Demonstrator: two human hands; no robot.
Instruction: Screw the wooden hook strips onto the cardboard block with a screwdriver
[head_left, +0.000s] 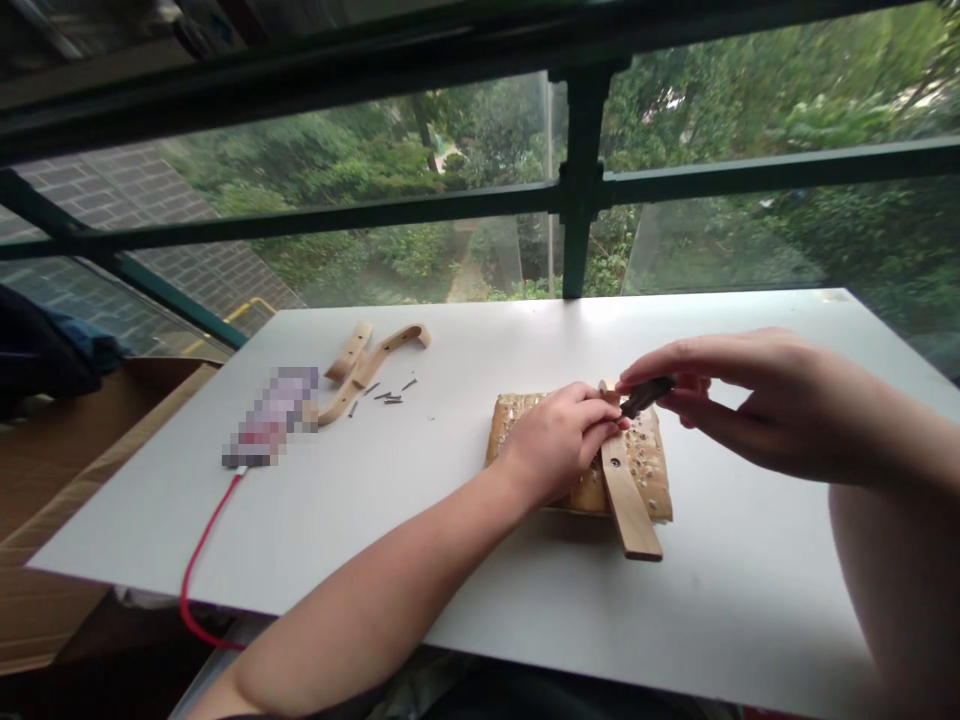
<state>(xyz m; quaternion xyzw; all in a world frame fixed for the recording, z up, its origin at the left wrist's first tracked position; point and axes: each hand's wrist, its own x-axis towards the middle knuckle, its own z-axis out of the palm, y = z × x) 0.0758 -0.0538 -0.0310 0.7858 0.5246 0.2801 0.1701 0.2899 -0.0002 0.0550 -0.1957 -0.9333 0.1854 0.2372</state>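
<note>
My left hand (559,440) rests closed on a tan pad studded with small holes (654,462), its fingertips pinched at the top of a flat wooden strip (628,505) that lies across the pad. My right hand (750,400) hovers just above and to the right, its fingers closed on a small dark tool (646,396) whose tip points down at the strip's upper end, close to my left fingertips.
The pad lies on a white table (375,500). At the back left lie curved wooden pieces (375,365), several small dark nails (386,394), a blurred object (271,417) and a red cable (202,555). A window frame (581,190) stands behind; brown cardboard (67,470) sits left.
</note>
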